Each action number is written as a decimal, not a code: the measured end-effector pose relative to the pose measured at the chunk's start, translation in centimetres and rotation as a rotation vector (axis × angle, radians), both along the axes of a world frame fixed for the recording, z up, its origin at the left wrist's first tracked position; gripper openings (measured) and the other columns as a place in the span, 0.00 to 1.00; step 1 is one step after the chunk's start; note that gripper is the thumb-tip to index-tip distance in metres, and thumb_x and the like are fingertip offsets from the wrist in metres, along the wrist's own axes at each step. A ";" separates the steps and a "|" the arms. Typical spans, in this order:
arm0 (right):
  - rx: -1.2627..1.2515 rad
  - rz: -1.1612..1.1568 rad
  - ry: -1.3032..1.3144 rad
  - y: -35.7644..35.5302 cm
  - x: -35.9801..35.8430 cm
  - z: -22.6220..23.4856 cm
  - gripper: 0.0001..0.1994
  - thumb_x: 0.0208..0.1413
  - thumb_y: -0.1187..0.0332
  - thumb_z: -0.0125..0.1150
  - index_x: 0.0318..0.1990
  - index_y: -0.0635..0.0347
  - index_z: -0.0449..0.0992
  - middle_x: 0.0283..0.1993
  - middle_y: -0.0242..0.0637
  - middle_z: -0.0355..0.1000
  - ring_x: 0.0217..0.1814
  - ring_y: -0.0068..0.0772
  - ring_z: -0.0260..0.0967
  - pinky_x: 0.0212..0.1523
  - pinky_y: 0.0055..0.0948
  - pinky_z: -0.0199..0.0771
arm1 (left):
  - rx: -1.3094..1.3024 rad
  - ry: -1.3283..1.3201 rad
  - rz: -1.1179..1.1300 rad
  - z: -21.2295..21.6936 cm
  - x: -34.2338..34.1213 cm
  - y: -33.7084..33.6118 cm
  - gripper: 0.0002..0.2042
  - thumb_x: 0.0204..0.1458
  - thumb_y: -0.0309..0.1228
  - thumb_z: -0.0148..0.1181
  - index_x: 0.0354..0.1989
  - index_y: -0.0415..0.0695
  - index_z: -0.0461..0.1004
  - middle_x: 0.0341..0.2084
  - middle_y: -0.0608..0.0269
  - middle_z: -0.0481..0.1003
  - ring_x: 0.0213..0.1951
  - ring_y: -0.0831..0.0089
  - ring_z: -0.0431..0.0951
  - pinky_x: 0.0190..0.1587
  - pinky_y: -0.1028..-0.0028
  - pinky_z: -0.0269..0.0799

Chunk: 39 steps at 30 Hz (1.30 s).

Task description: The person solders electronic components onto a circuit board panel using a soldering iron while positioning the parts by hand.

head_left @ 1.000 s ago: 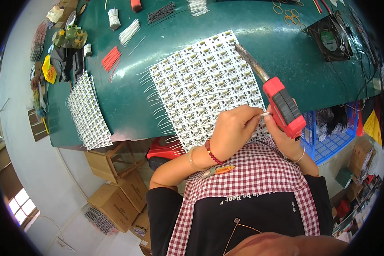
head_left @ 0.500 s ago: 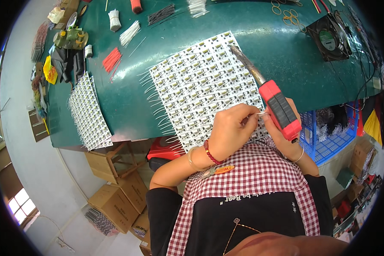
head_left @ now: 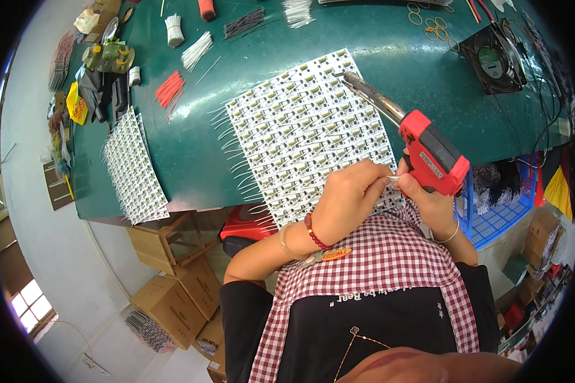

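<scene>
My right hand (head_left: 433,205) grips a red and black soldering gun (head_left: 442,156), whose metal tip points up and left over the far right part of a white circuit board panel (head_left: 306,121). Beside it, my left hand (head_left: 351,195) is closed in a pinch over the panel's near edge. A thin white wire (head_left: 393,178) runs between the fingertips of both hands. Rows of small components cover the panel, and white wires stick out along its left side. Part of its near edge is hidden by my left hand.
A second panel (head_left: 134,169) lies at the table's left edge. Red wires (head_left: 170,89), white wires (head_left: 197,51) and black wires (head_left: 244,24) lie farther back. A black fan (head_left: 492,59) stands at the right, above a blue plastic basket (head_left: 501,214).
The soldering gun has shifted right and turned, showing more of its side. My right hand has rolled with it. Both hands' fingertips remain together at the wire.
</scene>
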State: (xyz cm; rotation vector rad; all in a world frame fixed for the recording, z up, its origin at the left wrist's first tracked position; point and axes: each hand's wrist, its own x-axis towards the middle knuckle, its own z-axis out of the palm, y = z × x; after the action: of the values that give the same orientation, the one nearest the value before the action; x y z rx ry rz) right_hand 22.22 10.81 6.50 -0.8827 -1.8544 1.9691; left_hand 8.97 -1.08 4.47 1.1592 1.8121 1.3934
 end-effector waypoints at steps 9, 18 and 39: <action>-0.096 -0.058 0.123 0.1 0.3 -0.6 0.12 0.58 0.66 0.64 0.43 0.63 0.73 0.33 0.29 0.70 0.34 0.18 0.65 0.34 0.21 0.67 | 0.003 0.044 -0.031 -0.4 -0.8 0.0 0.06 0.48 0.17 0.61 0.35 0.38 0.78 0.28 0.58 0.77 0.27 0.67 0.79 0.29 0.72 0.74; -0.054 -0.143 -0.036 2.4 1.3 -0.7 0.10 0.55 0.66 0.68 0.37 0.63 0.75 0.26 0.29 0.72 0.24 0.16 0.67 0.24 0.17 0.65 | -0.003 0.723 0.135 -3.6 -10.3 0.5 0.07 0.45 0.18 0.62 0.33 0.41 0.77 0.23 0.62 0.67 0.26 0.66 0.70 0.29 0.70 0.69; 0.351 -0.029 -0.162 1.9 1.8 -4.8 0.12 0.48 0.71 0.72 0.40 0.61 0.77 0.36 0.28 0.75 0.34 0.17 0.69 0.35 0.20 0.68 | 0.084 0.957 -0.046 -5.3 -11.5 1.4 0.12 0.40 0.18 0.58 0.36 0.40 0.77 0.23 0.62 0.62 0.27 0.68 0.66 0.29 0.71 0.66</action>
State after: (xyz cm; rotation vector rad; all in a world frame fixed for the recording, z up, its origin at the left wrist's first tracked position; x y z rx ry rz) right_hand 24.07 12.73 1.75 -0.9718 -2.1739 1.5244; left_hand -2.53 0.28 -0.82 2.1339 2.2990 0.9296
